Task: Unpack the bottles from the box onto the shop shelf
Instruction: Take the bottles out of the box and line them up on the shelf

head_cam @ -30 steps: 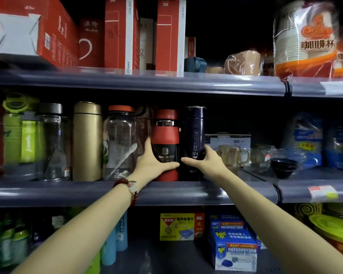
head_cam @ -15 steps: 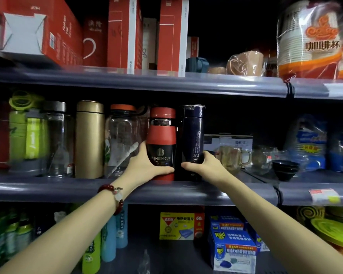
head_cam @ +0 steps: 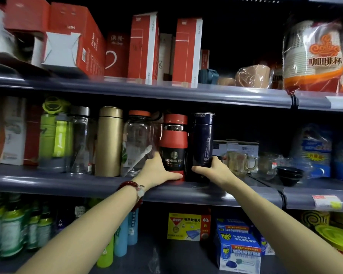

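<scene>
A red bottle with a black "FASHION CUP" band stands upright on the middle shelf. My left hand grips its lower part, thumb across the red base. Right beside it stands a dark navy bottle. My right hand grips the navy bottle low down, thumb in front. Both bottles rest on the shelf near its front edge. No box is in view.
Left of the red bottle stand a clear bottle, a gold flask, a glass bottle and a green bottle. Glass mugs and a black bowl sit to the right. Red cartons fill the upper shelf.
The view has tilted up and drawn closer to the shelf. Both hands keep their hold on the two bottles, which stay upright in the same places.
</scene>
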